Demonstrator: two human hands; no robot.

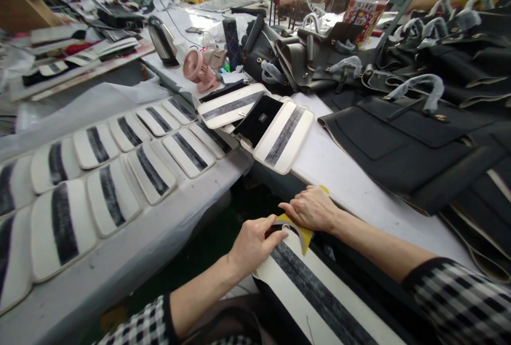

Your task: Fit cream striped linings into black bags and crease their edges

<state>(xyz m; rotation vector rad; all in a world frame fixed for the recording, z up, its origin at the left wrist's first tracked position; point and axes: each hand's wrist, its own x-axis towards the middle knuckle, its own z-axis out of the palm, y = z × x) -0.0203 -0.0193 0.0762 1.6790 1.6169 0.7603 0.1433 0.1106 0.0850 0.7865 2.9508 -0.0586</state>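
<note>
Head camera: the right hand (313, 208) is wrapped closed around a flat yellow tool (305, 239), whose curved edge rests at the far end of a striped white piece (319, 292). That piece stretches off at five o'clock from the hands. The left hand (251, 244) is half curled at the same end, thumb and fingers slightly parted; exactly what it pinches is hard to tell. At nine o'clock, similar striped panels (64, 222) lie in rows on a table (167, 228). At twelve sits an open pouch (279, 142), at eleven a pink fan (195, 66), at two black bags (399, 148).
</note>
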